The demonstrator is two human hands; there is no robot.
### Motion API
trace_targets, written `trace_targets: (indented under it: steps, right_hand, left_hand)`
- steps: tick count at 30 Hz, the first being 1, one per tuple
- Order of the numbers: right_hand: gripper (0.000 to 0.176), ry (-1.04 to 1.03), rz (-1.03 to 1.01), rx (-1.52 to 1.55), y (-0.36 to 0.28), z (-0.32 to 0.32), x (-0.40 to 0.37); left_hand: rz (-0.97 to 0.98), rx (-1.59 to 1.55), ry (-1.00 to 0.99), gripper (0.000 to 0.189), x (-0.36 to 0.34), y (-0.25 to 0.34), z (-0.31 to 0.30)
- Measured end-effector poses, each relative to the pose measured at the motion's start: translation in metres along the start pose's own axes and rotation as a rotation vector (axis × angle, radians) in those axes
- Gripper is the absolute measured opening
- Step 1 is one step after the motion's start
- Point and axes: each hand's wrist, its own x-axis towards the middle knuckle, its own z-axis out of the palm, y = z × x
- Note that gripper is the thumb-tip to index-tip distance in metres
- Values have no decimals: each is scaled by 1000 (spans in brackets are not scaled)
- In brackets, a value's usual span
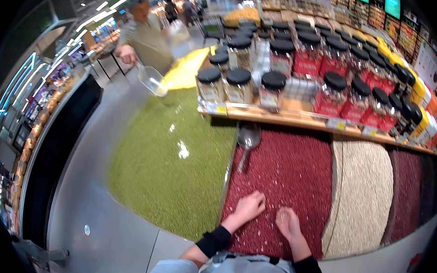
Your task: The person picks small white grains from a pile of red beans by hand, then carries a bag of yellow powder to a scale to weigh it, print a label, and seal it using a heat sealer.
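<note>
My left hand point(251, 207) is just above a bin of dark red beans or grains point(290, 167), its fingers drawn together. Whatever they pinch is hidden or too small to name. To its right, my right hand point(288, 223) is over the same bin, palm turned up and fingers curled inward. Small pale bits seem to lie in that palm, but I cannot make out what they are. White specks are scattered over the red surface around both hands. Farther back in this bin rests a clear scoop point(248, 137), its handle toward me.
Left is a bin of green beans or grains point(169, 149); right, a cream-coloured one point(364, 192). A wooden shelf point(287, 115) with black-lidded jars point(274, 90) overhangs the back. Another person point(147, 40) holds a clear scoop point(152, 81) by a yellow bin point(187, 71).
</note>
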Motion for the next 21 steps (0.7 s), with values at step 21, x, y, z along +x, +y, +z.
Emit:
trace_targets:
  steps: [21]
  right_hand:
    - [56, -554, -227, 472, -55, 45, -59]
  left_hand:
    - [-118, -53, 4, 41, -82, -2, -26]
